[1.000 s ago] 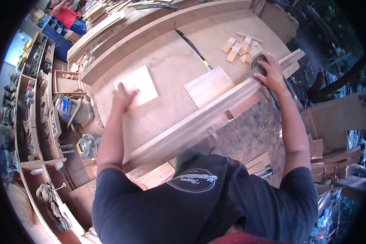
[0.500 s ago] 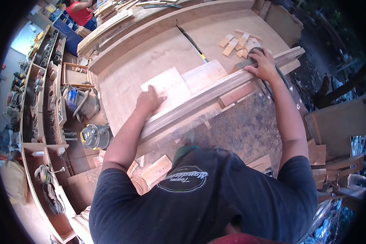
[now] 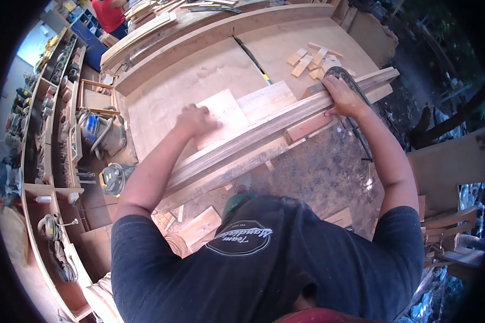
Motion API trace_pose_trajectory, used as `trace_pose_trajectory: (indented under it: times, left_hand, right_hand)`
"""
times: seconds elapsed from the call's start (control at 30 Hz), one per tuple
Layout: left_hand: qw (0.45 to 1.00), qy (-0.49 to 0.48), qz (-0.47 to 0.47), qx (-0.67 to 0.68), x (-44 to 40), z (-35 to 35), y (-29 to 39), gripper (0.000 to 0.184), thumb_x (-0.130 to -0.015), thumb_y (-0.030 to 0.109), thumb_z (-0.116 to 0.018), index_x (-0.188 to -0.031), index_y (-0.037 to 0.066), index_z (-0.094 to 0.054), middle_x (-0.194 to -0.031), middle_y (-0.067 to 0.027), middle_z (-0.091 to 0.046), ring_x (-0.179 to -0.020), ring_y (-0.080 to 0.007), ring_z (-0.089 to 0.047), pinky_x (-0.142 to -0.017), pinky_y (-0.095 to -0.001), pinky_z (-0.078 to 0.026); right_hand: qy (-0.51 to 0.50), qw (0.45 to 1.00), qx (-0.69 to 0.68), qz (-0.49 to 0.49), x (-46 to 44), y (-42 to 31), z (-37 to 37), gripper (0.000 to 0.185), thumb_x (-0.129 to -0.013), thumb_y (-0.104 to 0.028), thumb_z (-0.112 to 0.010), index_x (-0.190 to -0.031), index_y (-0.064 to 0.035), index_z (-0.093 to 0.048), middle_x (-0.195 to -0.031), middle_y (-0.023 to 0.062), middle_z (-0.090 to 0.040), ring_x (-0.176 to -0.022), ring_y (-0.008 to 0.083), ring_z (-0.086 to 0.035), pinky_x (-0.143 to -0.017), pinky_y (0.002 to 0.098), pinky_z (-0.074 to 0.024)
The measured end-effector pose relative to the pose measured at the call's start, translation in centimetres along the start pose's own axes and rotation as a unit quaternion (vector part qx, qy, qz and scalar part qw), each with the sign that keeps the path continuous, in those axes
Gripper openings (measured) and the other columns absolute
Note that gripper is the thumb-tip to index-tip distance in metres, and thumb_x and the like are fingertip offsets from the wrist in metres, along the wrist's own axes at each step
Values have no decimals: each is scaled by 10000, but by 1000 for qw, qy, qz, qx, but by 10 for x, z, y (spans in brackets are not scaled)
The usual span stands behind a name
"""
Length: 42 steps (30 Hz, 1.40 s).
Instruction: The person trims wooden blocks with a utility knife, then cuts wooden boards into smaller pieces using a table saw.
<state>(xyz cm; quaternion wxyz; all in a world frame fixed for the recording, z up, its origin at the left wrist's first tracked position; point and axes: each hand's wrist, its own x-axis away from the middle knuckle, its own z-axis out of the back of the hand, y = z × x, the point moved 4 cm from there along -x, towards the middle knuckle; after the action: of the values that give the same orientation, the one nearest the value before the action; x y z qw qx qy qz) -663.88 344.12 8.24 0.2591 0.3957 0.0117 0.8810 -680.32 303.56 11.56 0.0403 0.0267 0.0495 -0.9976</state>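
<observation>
A long edge made of layered wooden planks (image 3: 253,133) runs slantwise along the near side of the workbench. My right hand (image 3: 344,98) is closed over this edge, fingers on top and thumb below. Just behind its fingers is a dark elongated object (image 3: 344,75), partly hidden, its kind unclear. A pale square board (image 3: 225,110) lies flat against the planks, with a second flat board (image 3: 269,99) to its right. My left hand (image 3: 196,119) is at the square board's left side, fingers loosely bent, thumb apart, holding nothing. I cannot tell whether it touches the board.
Small wood blocks (image 3: 307,62) lie in a pile at the bench's far right. A dark strip with a yellow band (image 3: 253,60) crosses the bench top (image 3: 172,97). Vacuum cleaners (image 3: 97,129) and tool shelves (image 3: 43,129) stand left. A person in red (image 3: 109,16) is at the back.
My left hand has lifted and drawn its fingers in from lying spread on the square board. My right hand has shifted from the dark object to grip the plank edge.
</observation>
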Motion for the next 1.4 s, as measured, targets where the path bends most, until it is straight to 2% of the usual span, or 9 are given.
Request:
trace_pose_trajectory:
  times: [0.07, 0.1, 0.27, 0.43, 0.63, 0.9, 0.97, 1.17, 1.4]
  left_hand:
    - [977, 209, -5, -50, -24, 8, -16, 918, -710, 752, -644, -1248, 12, -568, -1417, -329, -430, -1393, -428, -325, -1169, -522, -162]
    - [982, 161, -5, 95, -43, 0, -24, 932, -668, 764, -678, -1191, 0, -576, -1437, -366, -370, -1430, -460, -223, -1168, -558, -84]
    - [986, 149, -39, 56, -43, -21, -24, 993, -643, 789, -685, -1157, -50, -556, -1450, -456, -240, -1450, -537, 44, -1142, -616, 8]
    - [984, 85, -99, 118, -24, -36, -11, 1128, -649, 761, -704, -1371, -64, -437, -1530, -412, -7, -1424, -512, 187, -1164, -596, -16]
    - [993, 6, -114, -6, 11, -42, 12, 1317, -596, 710, -768, -1546, 26, -163, -1570, -336, 23, -1456, -484, 82, -1188, -534, -105]
    - [992, 28, -123, 19, 15, -49, 12, 1300, -609, 681, -768, -1529, -20, -175, -1564, -351, 10, -1460, -487, 47, -1194, -517, -119]
    - [990, 35, -134, 33, 19, -50, 13, 1303, -605, 675, -774, -1523, -36, -183, -1561, -356, -2, -1461, -487, 38, -1195, -513, -122]
    - [990, 46, -134, -2, 23, -45, 16, 1223, -605, 575, -799, -1498, -56, -252, -1552, -368, -64, -1461, -496, -14, -1195, -483, -168]
    - [988, 63, -140, -10, -7, -18, -1, 1199, -600, 555, -794, -1506, -24, -264, -1572, -325, -79, -1472, -463, -45, -1197, -464, -179]
  right_hand:
    - [-22, 1000, 7, -3, -1, 2, 0, 1096, -542, -203, -918, -1449, -25, -329, -1484, 210, -371, -1419, 372, -308, -1174, 473, -265]
    - [-23, 1000, 8, -7, 0, 1, 0, 1096, -542, -203, -918, -1449, -25, -329, -1484, 210, -371, -1419, 372, -308, -1174, 473, -265]
    - [-3, 999, -34, 16, 1, 8, -6, 1149, -531, -210, -924, -1471, -13, -293, -1506, 244, -328, -1431, 399, -276, -1189, 463, -247]
    - [-12, 999, 6, 29, 4, 2, -7, 1285, -454, -262, -941, -1485, 27, -232, -1528, 264, -283, -1442, 411, -247, -1196, 446, -246]
    - [-58, 995, 58, 59, 4, 4, -2, 1348, -409, -258, -944, -1493, 40, -199, -1540, 267, -256, -1448, 411, -232, -1200, 446, -247]
    - [-42, 995, 46, 79, 16, 2, 0, 1279, -470, -157, -918, -1516, -15, -195, -1572, 195, -237, -1460, 376, -230, -1195, 432, -261]
    - [-58, 994, 79, 57, 12, 2, -3, 982, -704, -91, -780, -1514, -37, -227, -1574, 170, -254, -1462, 351, -245, -1182, 432, -279]
    - [5, 990, 118, 76, 2, 18, -14, 557, -906, -47, -459, -1457, -64, -380, -1518, 162, -372, -1416, 325, -351, -1124, 398, -371]
    - [30, 997, 48, 52, -31, 27, -21, 747, -757, 31, -629, -1450, -141, -410, -1500, 101, -413, -1398, 296, -382, -1077, 374, -433]
